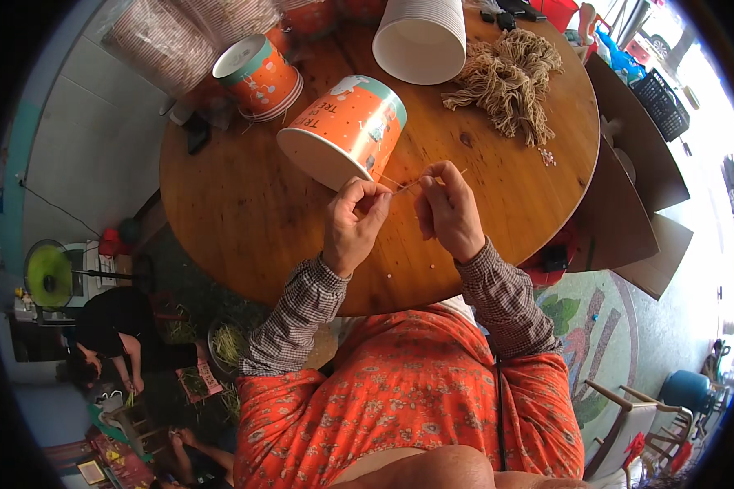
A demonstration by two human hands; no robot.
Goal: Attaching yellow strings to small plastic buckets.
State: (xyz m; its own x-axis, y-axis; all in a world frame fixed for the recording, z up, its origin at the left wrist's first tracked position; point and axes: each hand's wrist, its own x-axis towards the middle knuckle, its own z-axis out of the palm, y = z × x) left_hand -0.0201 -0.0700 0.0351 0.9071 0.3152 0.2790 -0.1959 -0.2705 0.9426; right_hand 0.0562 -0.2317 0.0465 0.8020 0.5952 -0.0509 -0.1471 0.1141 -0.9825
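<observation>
A printed orange and teal paper bucket (352, 122) lies on its side on the round wooden table (245, 236), its flat white end toward me. A thin tan string (403, 186) runs from the bucket's side to my fingers. My left hand (355, 224) is closed, with thumb and forefinger pinching the string just in front of the bucket. Close by on the right, my right hand (450, 213) is also closed on the string, and a short end sticks out past its fingers. Whether the string has a knot is too small to tell.
A tangled heap of tan strings (510, 77) lies at the far right, with small white pieces (547, 156) near it. Behind stand nested white buckets (420, 45), stacked orange buckets (261, 81) and plastic-wrapped stacks (159, 41). An opened cardboard box (620, 179) stands right of the table.
</observation>
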